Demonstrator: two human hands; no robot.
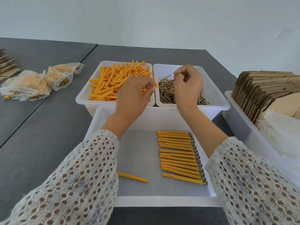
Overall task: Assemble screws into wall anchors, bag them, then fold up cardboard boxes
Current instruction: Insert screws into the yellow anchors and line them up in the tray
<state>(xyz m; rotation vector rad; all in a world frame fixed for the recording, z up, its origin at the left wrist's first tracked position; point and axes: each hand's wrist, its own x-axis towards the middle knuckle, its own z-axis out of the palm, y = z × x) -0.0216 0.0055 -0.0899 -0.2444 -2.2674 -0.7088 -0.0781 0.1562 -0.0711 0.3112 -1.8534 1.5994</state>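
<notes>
Head: hands (159,88) above bin rims (154,104)

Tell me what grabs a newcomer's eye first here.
Probably the bright orange wall anchors heaped in the far left bin, beside the bin of brass screws. Above them, the left hand pinches one anchor and the right hand a screw. Nearer, a neat row of assembled anchors lies in the front tray.

Orange-yellow wall anchors (116,80) heap in a translucent white bin (84,96); at three o'clock of it, brassy bronze screws (168,93) fill a second white bin (215,95). The near white tray (162,202) holds a row of orange assembled anchors (178,156) with brass heads. The sleeves (78,179) are cream open-knit honeycomb mesh. Brown flattened cardboard boxes (263,88) stand at three o'clock, on the dark grey table (40,127).
</notes>
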